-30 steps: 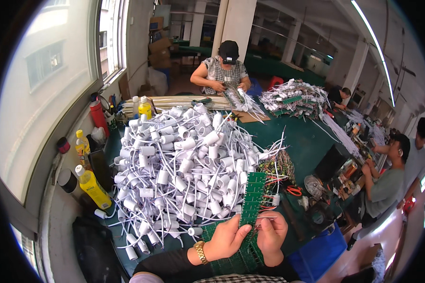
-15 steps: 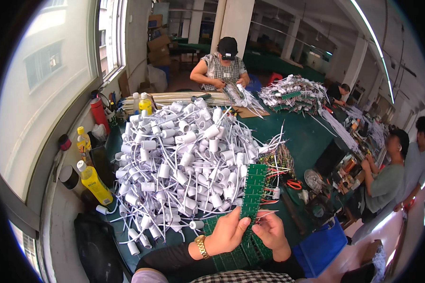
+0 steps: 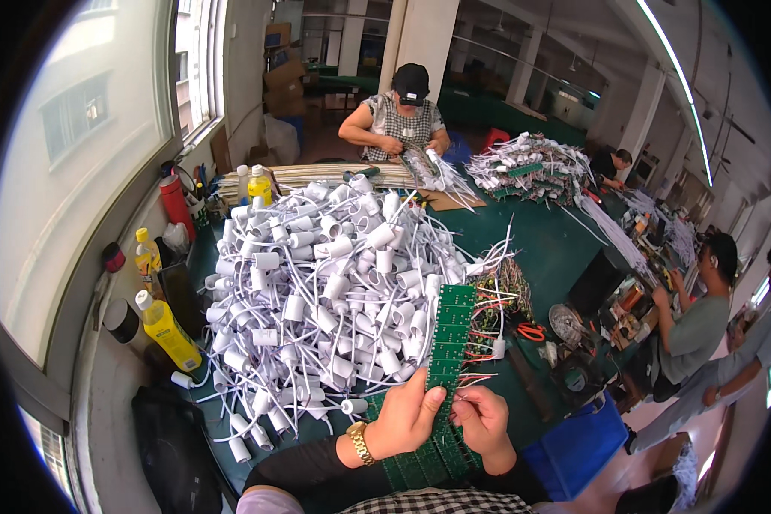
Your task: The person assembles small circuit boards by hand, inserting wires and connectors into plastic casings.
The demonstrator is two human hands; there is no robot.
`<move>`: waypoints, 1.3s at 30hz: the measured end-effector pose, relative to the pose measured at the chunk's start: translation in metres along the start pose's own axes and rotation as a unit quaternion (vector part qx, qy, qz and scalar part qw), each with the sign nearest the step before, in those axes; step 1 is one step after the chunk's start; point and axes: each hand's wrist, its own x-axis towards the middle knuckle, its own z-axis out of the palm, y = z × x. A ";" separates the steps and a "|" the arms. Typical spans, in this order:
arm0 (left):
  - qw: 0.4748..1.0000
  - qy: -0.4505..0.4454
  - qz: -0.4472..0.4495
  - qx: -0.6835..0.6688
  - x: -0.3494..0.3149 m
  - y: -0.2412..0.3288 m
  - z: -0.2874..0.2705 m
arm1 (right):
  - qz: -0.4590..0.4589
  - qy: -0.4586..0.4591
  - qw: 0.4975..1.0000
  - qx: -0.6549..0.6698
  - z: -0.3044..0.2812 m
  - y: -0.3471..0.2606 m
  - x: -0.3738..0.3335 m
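Observation:
My left hand (image 3: 403,418), with a gold watch on its wrist, is closed on a long strip of green circuit boards (image 3: 451,338). The strip stands tilted up, its lower part hidden by the hand. Thin red and white wires (image 3: 478,377) stick out from its right edge. My right hand (image 3: 483,421) is at that edge just below these wires, its thumb and fingers pinched together. What lies between those fingertips is too small to make out. More green board strips (image 3: 433,467) lie below both hands. A big heap of white lamp sockets with white leads (image 3: 317,291) rises to the left.
Right of the heap lie small wired components (image 3: 510,287), orange-handled scissors (image 3: 531,331) and a blue bin (image 3: 574,450). Yellow bottles (image 3: 167,330) line the left side. Across the green table (image 3: 552,231), a person (image 3: 403,120) handles wires near another pile (image 3: 531,163).
My right hand's fingers have drawn together into a pinch at the strip's edge. The strip has shifted slightly left and up in view. Persons at the right have moved.

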 end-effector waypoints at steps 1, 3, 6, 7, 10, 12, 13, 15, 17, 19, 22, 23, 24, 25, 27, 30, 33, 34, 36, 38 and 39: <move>1.000 -0.001 -0.001 -0.002 0.000 0.001 0.000 | -0.023 0.013 0.999 -0.027 0.001 -0.002 0.001; 1.000 -0.007 -0.010 0.013 0.003 0.003 -0.002 | -0.042 0.026 0.997 -0.055 0.000 -0.002 0.001; 1.000 -0.012 -0.010 0.023 0.006 0.001 -0.003 | -0.033 0.031 0.998 -0.044 -0.005 0.002 0.003; 1.000 -0.003 -0.003 0.013 0.006 -0.001 -0.003 | 0.053 0.020 0.997 0.047 -0.005 -0.002 0.003; 1.000 -0.008 -0.020 0.011 0.008 -0.002 -0.005 | 0.159 0.001 0.977 0.141 -0.009 -0.006 0.003; 1.000 -0.009 -0.018 0.005 0.008 -0.002 -0.003 | 0.105 -0.030 0.988 0.112 -0.008 -0.006 0.003; 1.000 -0.001 -0.012 0.001 0.007 -0.004 -0.001 | 0.097 -0.046 0.988 0.108 -0.008 -0.008 0.004; 1.000 0.004 -0.021 -0.011 0.006 -0.004 0.001 | 0.094 -0.042 0.990 0.098 -0.008 -0.004 0.003; 0.999 0.011 -0.036 -0.017 0.008 -0.007 0.005 | 0.093 -0.039 0.991 0.087 -0.008 0.003 0.004; 0.998 0.022 -0.059 -0.023 0.005 -0.011 0.010 | 0.120 0.004 0.984 0.133 -0.005 0.010 0.001; 0.995 0.050 -0.064 -0.056 0.006 -0.021 0.016 | 0.063 0.079 0.992 0.074 0.002 0.010 0.006; 0.993 0.053 -0.078 -0.065 0.004 -0.023 0.017 | 0.035 0.101 0.992 0.061 0.005 0.007 0.010; 0.991 0.054 -0.091 -0.075 0.003 -0.024 0.018 | 0.037 0.103 0.992 0.061 0.005 0.008 0.011; 0.991 0.052 -0.093 -0.075 0.004 -0.024 0.018 | 0.000 0.106 0.994 0.010 0.004 0.011 0.013; 0.991 0.048 -0.088 -0.094 0.006 -0.022 0.017 | -0.034 0.111 0.992 -0.041 0.002 0.012 0.015; 0.991 0.060 -0.093 -0.080 0.008 -0.015 0.015 | -0.014 0.163 0.987 -0.003 -0.008 0.011 0.025; 0.990 0.106 -0.057 -0.071 0.008 -0.020 0.009 | -0.059 0.383 0.921 0.030 -0.076 0.005 0.064; 0.990 0.110 -0.056 -0.069 0.009 -0.020 0.007 | -0.089 0.391 0.916 0.021 -0.082 0.000 0.062; 0.987 0.128 -0.062 -0.078 0.013 -0.022 0.005 | -0.100 0.308 0.946 0.026 -0.055 0.001 0.051; 0.981 0.103 -0.093 -0.138 0.013 -0.023 0.001 | -0.001 0.132 0.985 0.106 -0.025 0.004 0.036; 0.979 0.103 -0.102 -0.144 0.015 -0.021 0.000 | 0.081 0.026 0.984 0.159 -0.023 0.013 0.028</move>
